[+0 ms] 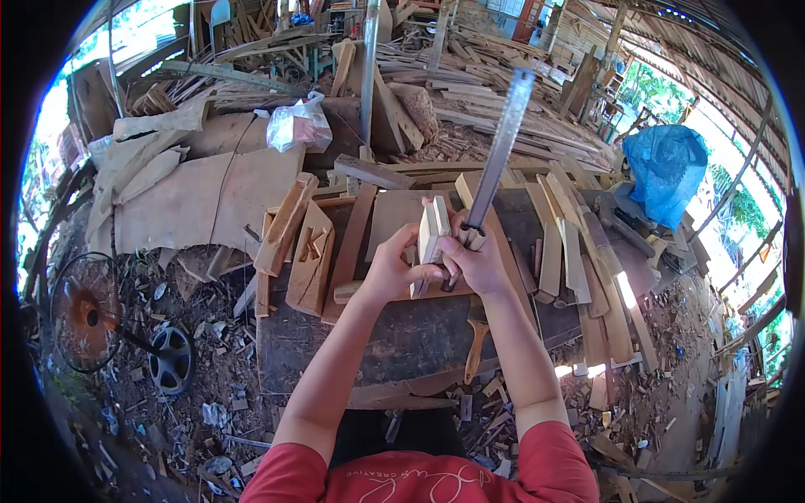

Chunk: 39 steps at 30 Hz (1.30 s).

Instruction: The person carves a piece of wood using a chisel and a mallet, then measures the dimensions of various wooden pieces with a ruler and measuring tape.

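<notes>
Above the dark workbench (pixel 360 344), my left hand (pixel 392 267) grips a small stack of flat, pale wooden pieces (pixel 430 239) from the left, its thumb across their lower end. On the other side, my right hand (pixel 476 264) is closed around the dark lower part of what looks like a bar clamp (pixel 503 138). The clamp's long metal bar slants up and to the right, away from me. My right fingers also touch the wooden pieces. Whether the clamp's jaws press on the wood is hidden by my fingers. A paintbrush (pixel 476 348) lies below my right hand.
Wooden blocks with carved slots (pixel 310 260) lie left on the bench, and several long strips (pixel 608 310) lie right. A white plastic bag (pixel 299 126) and a blue plastic bag (pixel 665 172) are farther off. A fan (pixel 88 317) stands at left; scraps litter the ground.
</notes>
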{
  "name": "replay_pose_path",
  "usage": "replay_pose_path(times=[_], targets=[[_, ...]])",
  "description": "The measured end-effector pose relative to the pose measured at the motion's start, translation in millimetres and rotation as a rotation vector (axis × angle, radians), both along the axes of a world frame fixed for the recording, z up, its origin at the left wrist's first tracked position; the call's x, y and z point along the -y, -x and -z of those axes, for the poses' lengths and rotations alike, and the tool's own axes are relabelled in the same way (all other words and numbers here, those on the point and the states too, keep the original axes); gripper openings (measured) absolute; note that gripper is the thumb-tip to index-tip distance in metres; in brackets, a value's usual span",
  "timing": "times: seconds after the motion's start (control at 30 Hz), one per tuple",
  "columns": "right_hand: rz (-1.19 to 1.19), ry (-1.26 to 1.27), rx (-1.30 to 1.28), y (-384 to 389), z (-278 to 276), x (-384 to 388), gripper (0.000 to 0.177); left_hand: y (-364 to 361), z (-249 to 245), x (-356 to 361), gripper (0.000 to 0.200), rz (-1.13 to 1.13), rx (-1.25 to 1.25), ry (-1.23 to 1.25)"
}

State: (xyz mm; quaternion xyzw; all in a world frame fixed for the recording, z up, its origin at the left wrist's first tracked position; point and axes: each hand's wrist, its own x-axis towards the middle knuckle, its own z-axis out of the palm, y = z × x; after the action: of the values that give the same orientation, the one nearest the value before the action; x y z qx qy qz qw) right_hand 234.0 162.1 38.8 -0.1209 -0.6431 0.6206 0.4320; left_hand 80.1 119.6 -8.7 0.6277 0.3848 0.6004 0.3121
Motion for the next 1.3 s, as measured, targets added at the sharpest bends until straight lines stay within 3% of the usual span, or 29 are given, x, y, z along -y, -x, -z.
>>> replay_pose_path(times=[0.23,0.57,0.97,1.07,1.3], targets=[[-0.039,0.103,-0.156,5.1,24.8,0.1,0.019,2.0,14.8,-8.7,0.068,0.013,0.013,-0.023],[-0.019,0.02,-0.057,6.0,20.5,0.7,0.022,5.0,12.3,-6.6,0.068,0.003,-0.017,-0.04],[0.118,0.025,0.021,5.5,25.5,-3.6,0.028,5.6,13.5,-9.8,0.068,0.01,-0.029,-0.044],[0.133,0.066,-0.086,6.0,22.3,5.5,0.027,3.0,11.8,-8.3,0.071,0.032,-0.014,-0.03],[0.302,-0.041,0.01,-11.3,36.3,19.5,0.032,-2.3,16.1,-10.0,0.072,-0.025,-0.102,-0.083]])
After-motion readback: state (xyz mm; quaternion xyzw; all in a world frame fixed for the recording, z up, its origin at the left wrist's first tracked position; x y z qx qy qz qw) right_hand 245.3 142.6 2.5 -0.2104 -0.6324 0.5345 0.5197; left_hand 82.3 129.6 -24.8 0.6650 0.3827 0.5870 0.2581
